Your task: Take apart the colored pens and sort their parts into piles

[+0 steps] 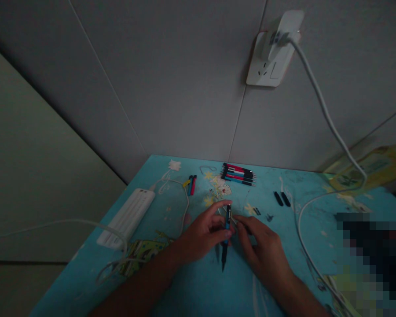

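My left hand [211,226] grips a blue and black pen [225,240] between thumb and fingers, its tip slanting down toward the tabletop. Right beside the pen, my right hand [262,246] is closed, thumb and index finger pinched together. Something thin and pale shows at those fingertips, too small to make out. Beyond the hands lies a row of several pens [238,175] in black, red, blue and white. Two black pen parts [282,199] rest to the right, with small dark pieces [256,211] nearer my right hand.
Blue and red pen barrels [192,185] lie left of the pen row. A white power strip [127,219] and looping white cables [303,211] occupy both sides of the patterned blue table [158,176]. A charger [285,33] is plugged into the wall. A yellow package [376,169] stands right.
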The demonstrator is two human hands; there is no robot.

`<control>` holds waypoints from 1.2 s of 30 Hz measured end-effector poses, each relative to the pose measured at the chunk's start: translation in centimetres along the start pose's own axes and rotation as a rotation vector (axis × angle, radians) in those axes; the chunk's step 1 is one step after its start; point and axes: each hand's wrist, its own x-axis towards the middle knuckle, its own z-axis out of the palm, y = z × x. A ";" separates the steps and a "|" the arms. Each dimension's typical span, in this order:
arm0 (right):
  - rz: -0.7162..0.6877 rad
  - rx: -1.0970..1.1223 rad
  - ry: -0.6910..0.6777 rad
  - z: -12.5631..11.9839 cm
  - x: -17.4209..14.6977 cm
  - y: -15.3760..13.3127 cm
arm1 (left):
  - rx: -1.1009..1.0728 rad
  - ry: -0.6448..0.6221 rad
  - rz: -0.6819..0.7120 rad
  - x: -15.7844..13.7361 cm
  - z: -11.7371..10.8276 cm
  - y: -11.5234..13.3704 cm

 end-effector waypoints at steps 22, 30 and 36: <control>-0.002 0.031 -0.050 0.0 -0.1 0.0 | -0.017 -0.030 0.020 -0.3 0.3 0.5; -0.019 0.041 -0.055 0.1 -0.1 0.0 | -0.079 0.003 0.075 -0.1 0.1 0.1; -0.032 0.032 -0.079 0.0 0.0 -0.2 | -0.077 0.000 0.096 -0.2 0.1 0.0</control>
